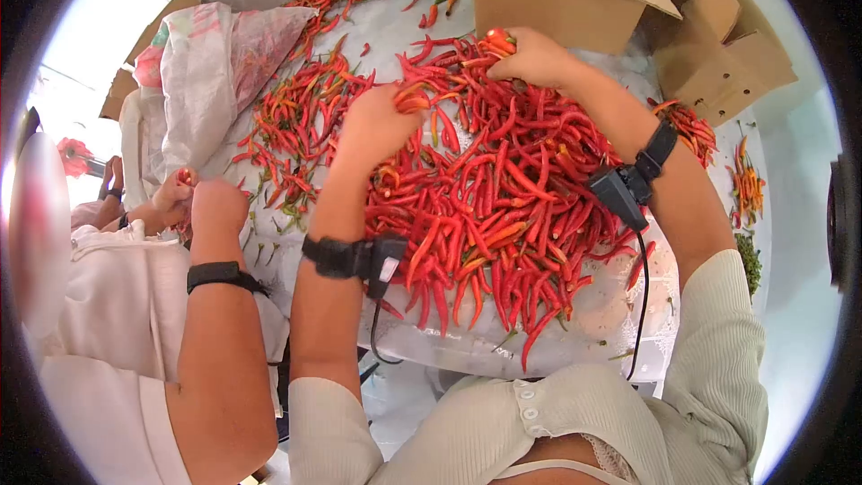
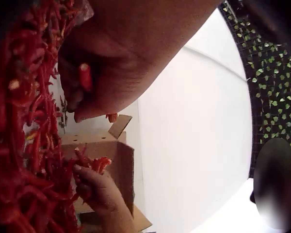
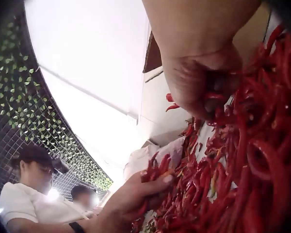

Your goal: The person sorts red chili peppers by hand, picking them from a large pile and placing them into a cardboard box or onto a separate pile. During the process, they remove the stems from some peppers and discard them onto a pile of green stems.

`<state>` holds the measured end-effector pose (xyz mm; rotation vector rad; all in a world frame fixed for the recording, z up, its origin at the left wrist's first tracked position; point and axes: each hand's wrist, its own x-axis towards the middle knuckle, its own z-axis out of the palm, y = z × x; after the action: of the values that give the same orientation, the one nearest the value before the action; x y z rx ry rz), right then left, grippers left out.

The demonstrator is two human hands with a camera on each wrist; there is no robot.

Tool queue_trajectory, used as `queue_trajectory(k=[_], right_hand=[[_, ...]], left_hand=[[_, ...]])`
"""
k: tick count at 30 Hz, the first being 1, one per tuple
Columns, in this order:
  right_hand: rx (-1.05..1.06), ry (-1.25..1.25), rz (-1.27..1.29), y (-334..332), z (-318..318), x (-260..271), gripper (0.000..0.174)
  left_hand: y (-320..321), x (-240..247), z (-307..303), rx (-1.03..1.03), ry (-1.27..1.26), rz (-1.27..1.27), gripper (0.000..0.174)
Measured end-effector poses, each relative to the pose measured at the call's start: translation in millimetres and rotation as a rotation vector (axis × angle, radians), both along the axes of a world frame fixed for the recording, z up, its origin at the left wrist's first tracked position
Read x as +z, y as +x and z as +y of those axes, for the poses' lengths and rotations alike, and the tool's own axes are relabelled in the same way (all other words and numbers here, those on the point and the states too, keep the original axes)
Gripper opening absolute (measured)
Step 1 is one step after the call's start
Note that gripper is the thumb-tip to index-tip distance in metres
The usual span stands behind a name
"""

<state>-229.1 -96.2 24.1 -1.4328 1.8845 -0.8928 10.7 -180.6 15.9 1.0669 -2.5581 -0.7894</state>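
Note:
Red chillies (image 1: 521,180) lie heaped on a pale table. My left hand (image 1: 382,126) grips several chillies (image 1: 412,100) at the heap's upper left edge; in the left wrist view a cut chilli end (image 2: 85,76) shows in the curled left hand (image 2: 104,73). At the heap's top, my right hand (image 1: 536,58) holds chillies (image 1: 499,39) between thumb and fingers. The right wrist view shows the right hand (image 3: 203,82) curled low over the chillies, its fingertips partly hidden, and the left hand holding a bunch (image 3: 157,167) upright.
Cardboard boxes (image 1: 557,0) stand at the back right. At the left are a whitish sack (image 1: 202,72), a looser spread of chillies (image 1: 292,126) and another person's arm (image 1: 220,323). Orange chillies (image 1: 747,184) and a green pile (image 1: 748,260) lie at the right edge.

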Motion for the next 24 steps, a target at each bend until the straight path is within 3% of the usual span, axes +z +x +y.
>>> queue_trajectory(k=[2, 5, 8, 11, 14, 18, 20, 22, 24], right_hand=[[-0.082, -0.044, -0.046, -4.7, 2.6, -1.7, 0.037], [-0.093, -0.021, -0.035, -6.6, 14.0, 11.5, 0.044], [-0.089, -0.092, 0.164, -19.2, 14.4, 8.8, 0.045], [-0.127, -0.046, 0.248, -19.1, 3.7, 8.5, 0.043], [-0.033, -0.135, 0.149, 1.1, -17.1, -2.2, 0.044], [0.152, -0.045, 0.626, 51.0, -46.7, -13.9, 0.027], [0.229, 0.106, 0.678, 63.0, -50.0, -22.2, 0.023], [0.210, 0.067, 0.754, 65.4, -45.1, -17.5, 0.020], [0.220, 0.025, 0.775, 55.3, -38.6, -19.7, 0.018]], left_hand=[[-22.4, -20.2, -8.9, 0.014, -0.151, -0.201, 0.034], [-36.5, -13.0, 5.1, 0.049, -0.211, -0.323, 0.034], [-32.3, -17.5, 1.0, -0.070, -0.228, -0.310, 0.035], [-10.4, -28.5, -23.1, -0.121, 0.132, 0.012, 0.032], [14.5, -1.1, -21.1, -0.022, 0.394, 0.144, 0.029], [40.0, 17.5, -14.8, 0.084, 0.558, 0.343, 0.025], [46.2, 16.2, -12.3, 0.140, 0.420, 0.357, 0.021], [47.7, 6.5, -18.1, 0.203, 0.289, 0.321, 0.020], [42.6, -0.3, -18.5, 0.219, 0.344, 0.370, 0.020]])
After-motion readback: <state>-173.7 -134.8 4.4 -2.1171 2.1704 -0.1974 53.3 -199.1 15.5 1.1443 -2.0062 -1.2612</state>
